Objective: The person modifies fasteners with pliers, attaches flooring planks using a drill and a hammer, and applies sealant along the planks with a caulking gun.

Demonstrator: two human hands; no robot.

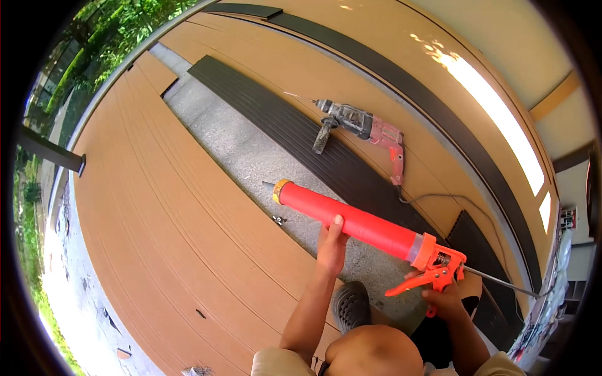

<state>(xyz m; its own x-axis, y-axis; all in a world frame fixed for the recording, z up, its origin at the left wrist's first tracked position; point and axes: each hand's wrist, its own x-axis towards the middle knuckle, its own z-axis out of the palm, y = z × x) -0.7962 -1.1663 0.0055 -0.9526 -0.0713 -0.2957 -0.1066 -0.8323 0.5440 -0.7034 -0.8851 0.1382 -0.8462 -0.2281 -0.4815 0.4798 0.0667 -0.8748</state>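
A red caulking gun (357, 225) with an orange handle and trigger lies slantwise across the view, its grey nozzle (268, 186) pointing left over the bare concrete strip. My left hand (332, 245) supports the barrel from below, with the thumb laid on its side. At the rear, my right hand (442, 299) is wrapped round the handle, behind the orange trigger (411, 283); part of its fingers is hidden. The metal plunger rod (501, 280) sticks out at the back, to the right.
A red and grey rotary hammer drill (370, 127) rests beyond the gun, its cord running right. Dark grooved boards (263, 119) lie face down beside the concrete gap (216, 135). Brown decking (169, 232) spreads to the left. Small metal pieces (279, 220) sit near the gap's edge.
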